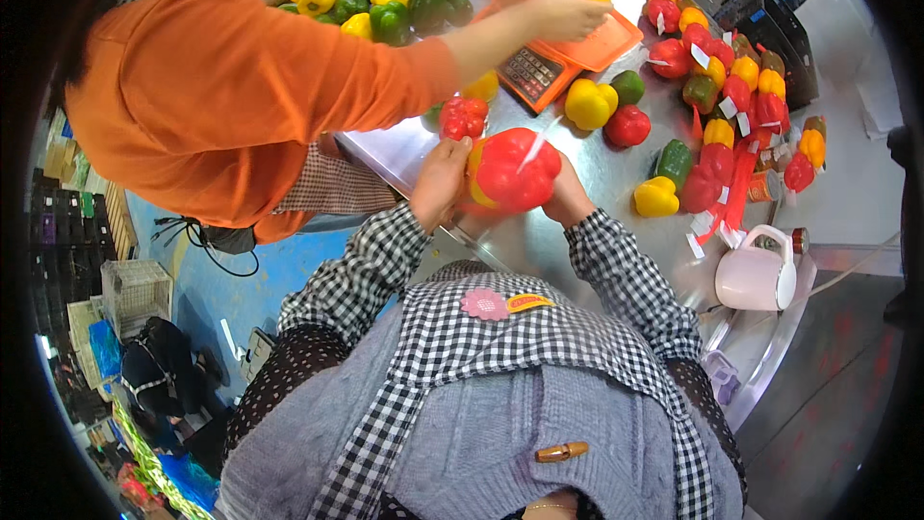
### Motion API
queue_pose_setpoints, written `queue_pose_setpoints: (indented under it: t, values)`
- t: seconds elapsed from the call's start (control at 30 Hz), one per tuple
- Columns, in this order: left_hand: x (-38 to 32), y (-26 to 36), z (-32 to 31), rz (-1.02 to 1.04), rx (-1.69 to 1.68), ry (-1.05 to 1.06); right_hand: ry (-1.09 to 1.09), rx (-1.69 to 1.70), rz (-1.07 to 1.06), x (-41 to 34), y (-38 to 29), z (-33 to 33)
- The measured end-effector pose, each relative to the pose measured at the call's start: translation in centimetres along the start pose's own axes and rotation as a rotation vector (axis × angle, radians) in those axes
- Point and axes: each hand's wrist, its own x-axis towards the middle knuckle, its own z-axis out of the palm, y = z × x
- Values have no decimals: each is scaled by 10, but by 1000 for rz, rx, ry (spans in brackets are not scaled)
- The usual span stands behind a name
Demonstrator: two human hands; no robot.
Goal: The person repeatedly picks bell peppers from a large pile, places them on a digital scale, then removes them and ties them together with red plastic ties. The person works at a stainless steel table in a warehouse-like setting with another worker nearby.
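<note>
In front of my chest, above the edge of the metal table (498,242), I hold a bundle of bell peppers (520,170). A red pepper faces me and a yellow one shows at its left; a white strip sticks up from it. My left hand (442,180) grips the bundle's left side. At the right side is my right hand (570,195), its fingers partly hidden behind the peppers. Just beyond my left hand is another red bell pepper (464,118); whether it touches the bundle I cannot tell.
A co-worker in an orange top (274,101) stands at my left, one hand (567,18) holding a yellow pepper over an orange scale (538,76). Loose peppers (592,105) lie beyond my hands. Tagged pepper bundles (722,87) and a pink kettle (751,274) are at right.
</note>
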Motion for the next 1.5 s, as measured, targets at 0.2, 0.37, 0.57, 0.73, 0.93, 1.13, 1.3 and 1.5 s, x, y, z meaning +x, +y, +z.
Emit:
queue_pose_setpoints:
  t: [0.2,0.37,0.57,0.73,0.93,1.13,1.3,1.5]
  values:
    - [11,-36,-27,-50,-355,-406,-69,-330,-114,18,14,-21]
    - [78,-116,-50,429,706,-379,-207,-164,-145,9,18,-21]
    - [129,-178,-57,397,792,-28,-166,-204,-103,13,14,-16]
    - [110,-152,-36,252,710,218,-167,-631,-389,22,35,-32]
    - [76,-123,-23,108,410,256,-344,-246,-66,47,74,-64]
    - [91,-143,-15,207,583,387,-350,-621,-247,41,74,-83]
    - [87,-128,14,329,656,210,-203,-382,-233,15,40,-85]
    - [83,-1,102,744,520,-50,339,-572,-669,6,-86,-68]
